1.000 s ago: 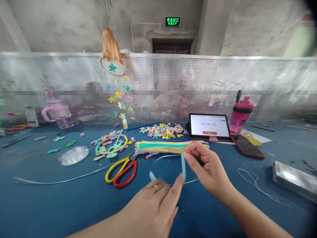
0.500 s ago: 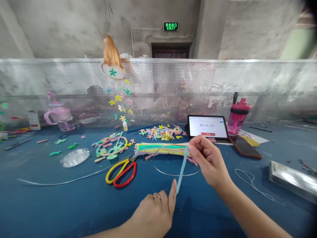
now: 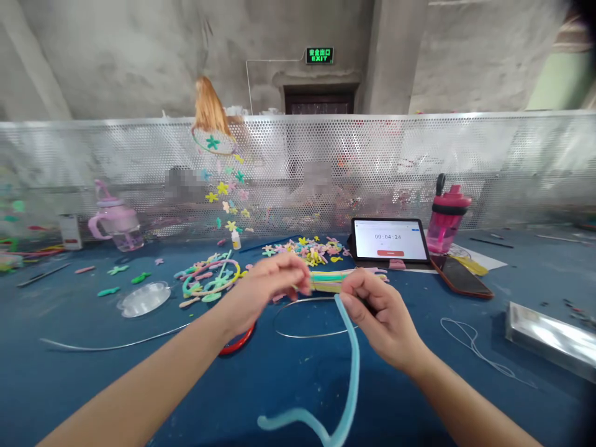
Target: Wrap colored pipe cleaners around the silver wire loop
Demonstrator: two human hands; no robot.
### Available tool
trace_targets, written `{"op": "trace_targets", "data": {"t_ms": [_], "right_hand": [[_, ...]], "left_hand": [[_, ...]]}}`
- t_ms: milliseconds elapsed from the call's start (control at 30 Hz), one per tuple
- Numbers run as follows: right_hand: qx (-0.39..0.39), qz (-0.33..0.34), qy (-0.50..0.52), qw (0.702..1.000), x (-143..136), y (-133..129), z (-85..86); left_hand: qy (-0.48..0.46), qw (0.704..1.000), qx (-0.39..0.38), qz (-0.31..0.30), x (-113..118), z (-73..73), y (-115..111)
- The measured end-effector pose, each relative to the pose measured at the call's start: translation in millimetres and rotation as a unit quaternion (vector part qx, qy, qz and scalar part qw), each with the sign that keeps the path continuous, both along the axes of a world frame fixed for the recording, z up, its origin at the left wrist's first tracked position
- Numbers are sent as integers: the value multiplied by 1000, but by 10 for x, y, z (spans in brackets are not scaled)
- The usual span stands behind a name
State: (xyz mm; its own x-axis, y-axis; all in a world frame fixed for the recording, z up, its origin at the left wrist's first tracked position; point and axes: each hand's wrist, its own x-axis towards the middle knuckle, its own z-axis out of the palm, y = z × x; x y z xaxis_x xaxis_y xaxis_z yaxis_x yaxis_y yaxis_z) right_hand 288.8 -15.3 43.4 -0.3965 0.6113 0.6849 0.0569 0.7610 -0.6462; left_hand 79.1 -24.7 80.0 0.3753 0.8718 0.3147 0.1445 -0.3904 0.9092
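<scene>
My right hand (image 3: 379, 316) pinches the upper end of a light blue pipe cleaner (image 3: 354, 366), which hangs down and bends back up to the left near the bottom edge. A thin metal wire ring (image 3: 302, 336) runs to the fingers of that same hand. Left of it, my left hand (image 3: 274, 278) is held over the table with loosely bent, slightly blurred fingers and nothing visible in them. It covers part of a bundle of pastel pipe cleaners (image 3: 326, 279) and most of the scissors, whose red handle (image 3: 238, 343) shows below the wrist.
Small flower pieces (image 3: 307, 248) lie in a heap behind the bundle. Further left are a wrapped hoop (image 3: 205, 292), a clear dish (image 3: 146, 299) and a loose wire (image 3: 116, 347). A tablet (image 3: 390, 239), pink bottle (image 3: 447, 217), phone (image 3: 460, 276) and metal block (image 3: 549, 338) are rightward.
My left hand has left the lower end of the pipe cleaner and moved up and away, over the scissors. The pipe cleaner now hangs lower in a bend; the wire ring has shifted left.
</scene>
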Motion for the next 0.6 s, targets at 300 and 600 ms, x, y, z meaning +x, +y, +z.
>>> {"op": "trace_targets", "data": {"t_ms": [300,600], "right_hand": [[67,37,-74,994,-37,-50,-29],[58,75,-79,992,-62,-42,-26]], "left_hand": [[187,765,-197,-584,397,-349,440],[60,786,-207,-579,558,-805,312]]}}
